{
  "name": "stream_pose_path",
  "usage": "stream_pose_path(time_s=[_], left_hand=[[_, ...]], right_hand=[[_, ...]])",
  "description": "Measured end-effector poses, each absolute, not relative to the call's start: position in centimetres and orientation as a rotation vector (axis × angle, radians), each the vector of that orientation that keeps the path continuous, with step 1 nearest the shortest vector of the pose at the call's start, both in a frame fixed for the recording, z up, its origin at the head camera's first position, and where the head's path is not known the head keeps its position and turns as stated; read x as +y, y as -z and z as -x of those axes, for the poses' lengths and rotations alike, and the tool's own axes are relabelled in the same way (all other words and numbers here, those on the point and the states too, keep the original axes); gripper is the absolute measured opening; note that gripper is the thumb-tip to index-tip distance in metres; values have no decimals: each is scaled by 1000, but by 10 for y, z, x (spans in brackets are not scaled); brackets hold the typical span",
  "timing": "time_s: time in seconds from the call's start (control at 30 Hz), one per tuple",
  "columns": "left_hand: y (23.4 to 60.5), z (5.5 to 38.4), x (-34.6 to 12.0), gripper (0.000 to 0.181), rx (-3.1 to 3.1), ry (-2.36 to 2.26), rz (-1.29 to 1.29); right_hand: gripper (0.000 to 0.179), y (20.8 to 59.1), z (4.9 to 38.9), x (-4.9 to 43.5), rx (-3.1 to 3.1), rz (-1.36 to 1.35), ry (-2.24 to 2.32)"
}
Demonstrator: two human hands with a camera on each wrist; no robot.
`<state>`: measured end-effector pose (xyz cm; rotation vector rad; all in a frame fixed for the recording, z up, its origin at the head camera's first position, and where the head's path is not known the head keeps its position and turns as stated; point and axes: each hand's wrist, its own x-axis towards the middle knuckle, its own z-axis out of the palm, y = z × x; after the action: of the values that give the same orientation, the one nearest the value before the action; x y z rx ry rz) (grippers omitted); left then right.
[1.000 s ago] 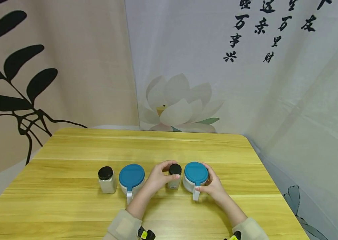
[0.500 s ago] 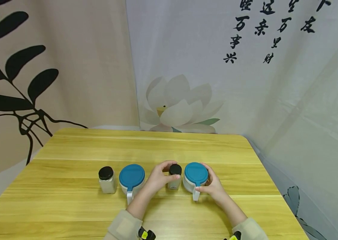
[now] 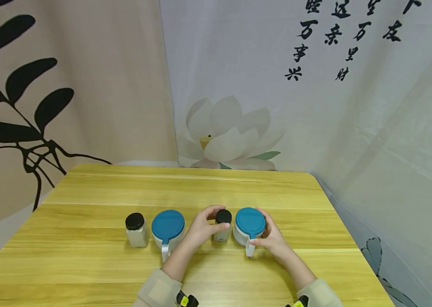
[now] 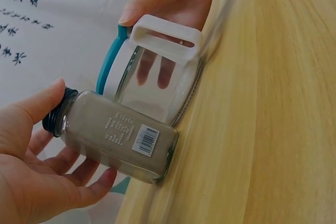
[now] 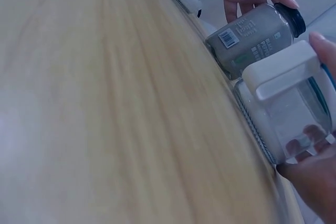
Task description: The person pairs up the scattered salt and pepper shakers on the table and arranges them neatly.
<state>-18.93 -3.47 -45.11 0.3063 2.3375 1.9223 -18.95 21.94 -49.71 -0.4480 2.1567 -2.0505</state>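
My left hand [image 3: 200,227] holds a small square glass spice jar [image 3: 221,236] with a black cap, thumb on the near side and fingers behind. Grey-brown powder fills this jar, and a barcode label shows in the left wrist view. Just to its right, my right hand [image 3: 274,239] grips a round glass seasoning pot [image 3: 250,220] with a blue lid and white handle. Its thumb is by the handle's top, and fingers show through the clear glass in the left wrist view. Both containers stand upright on the table, close side by side.
Left of my left forearm stands a second blue-lidded pot [image 3: 168,224], its handle toward me. Farther left is another black-capped jar [image 3: 137,236] with pale contents. The wooden table [image 3: 185,187] ends at a printed cloth backdrop [image 3: 235,76].
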Motion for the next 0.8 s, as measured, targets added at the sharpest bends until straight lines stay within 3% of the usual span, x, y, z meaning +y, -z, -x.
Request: stream_pose_path(time_s=[0.8], left_hand=[[452,186,-38,55,2355,-1910,-304]], right_hand=[[103,499,190,220,2067,624,2085]])
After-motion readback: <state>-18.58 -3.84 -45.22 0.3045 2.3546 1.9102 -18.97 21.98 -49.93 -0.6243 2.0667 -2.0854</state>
